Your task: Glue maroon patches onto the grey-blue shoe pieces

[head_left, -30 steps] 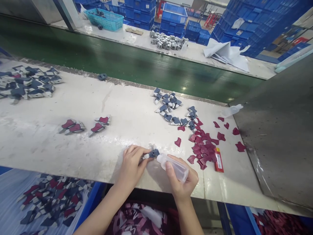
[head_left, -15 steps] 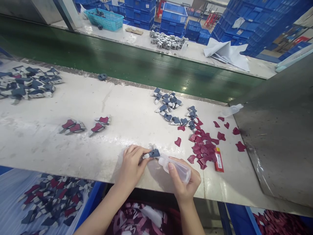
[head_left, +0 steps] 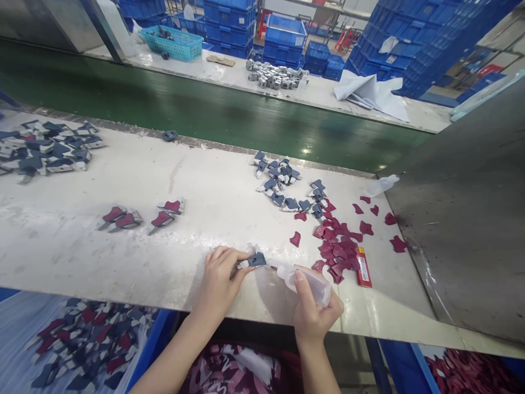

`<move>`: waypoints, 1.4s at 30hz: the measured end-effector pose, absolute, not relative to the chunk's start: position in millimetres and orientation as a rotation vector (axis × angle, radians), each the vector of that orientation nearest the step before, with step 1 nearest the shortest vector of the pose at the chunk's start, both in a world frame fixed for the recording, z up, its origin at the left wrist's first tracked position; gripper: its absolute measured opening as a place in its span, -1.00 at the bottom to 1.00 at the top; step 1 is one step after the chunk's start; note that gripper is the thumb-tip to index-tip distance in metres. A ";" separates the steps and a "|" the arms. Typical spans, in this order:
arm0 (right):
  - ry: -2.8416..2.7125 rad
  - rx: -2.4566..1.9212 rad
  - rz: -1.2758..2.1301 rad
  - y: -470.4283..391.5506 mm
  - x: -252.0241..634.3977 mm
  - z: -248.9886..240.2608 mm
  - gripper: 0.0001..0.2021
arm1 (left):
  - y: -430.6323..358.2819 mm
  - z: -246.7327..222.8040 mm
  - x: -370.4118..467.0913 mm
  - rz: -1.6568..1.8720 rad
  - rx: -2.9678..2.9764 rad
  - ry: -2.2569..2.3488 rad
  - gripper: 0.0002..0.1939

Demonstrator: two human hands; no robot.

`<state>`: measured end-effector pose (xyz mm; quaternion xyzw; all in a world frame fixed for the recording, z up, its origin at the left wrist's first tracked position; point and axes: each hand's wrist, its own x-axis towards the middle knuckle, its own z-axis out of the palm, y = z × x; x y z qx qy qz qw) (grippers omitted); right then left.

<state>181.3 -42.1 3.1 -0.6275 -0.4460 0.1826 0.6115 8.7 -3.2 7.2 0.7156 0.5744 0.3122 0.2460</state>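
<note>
Between the thumb and fingers of my left hand is a small blue-and-white part, held just above the white table. My right hand grips a translucent squeeze bottle, tilted so that its nozzle points left, a short way from the part. Maroon pieces lie in a loose pile to the right, beside a red box with a yellow end. Blue-and-white parts are clustered farther back. Several parts with maroon faces sit to the left.
A large heap of parts covers the far left. Behind the table runs a green belt. A metal panel stands at the right, with another bottle near it. Bins of parts are below the front edge.
The bottle in my right hand has moved right, away from the part, so its nozzle now stands apart from it. My left hand keeps its hold. The view has shifted slightly.
</note>
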 end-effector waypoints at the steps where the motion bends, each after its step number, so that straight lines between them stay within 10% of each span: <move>1: -0.989 -1.432 0.443 -41.8 183.1 1.1 -0.83 | -3.1 7.1 8.6 0.857 1.951 1.564 -0.95; 16: -1.419 -1.326 0.734 19.7 167.6 4.9 -0.56 | -2.2 4.2 -4.9 1.378 1.048 1.687 -0.69; 23: -1.543 -1.609 0.320 7.1 192.9 -3.9 -0.33 | -5.0 17.5 -0.1 1.381 0.921 1.666 -0.65; 30: -1.620 -1.793 0.056 16.5 215.0 -6.8 -0.84 | -17.3 28.5 6.9 1.409 0.838 1.490 -0.59; 42: -1.330 -1.512 0.390 -26.4 199.4 41.7 -0.81 | -32.6 50.1 20.0 1.315 0.923 1.432 -0.61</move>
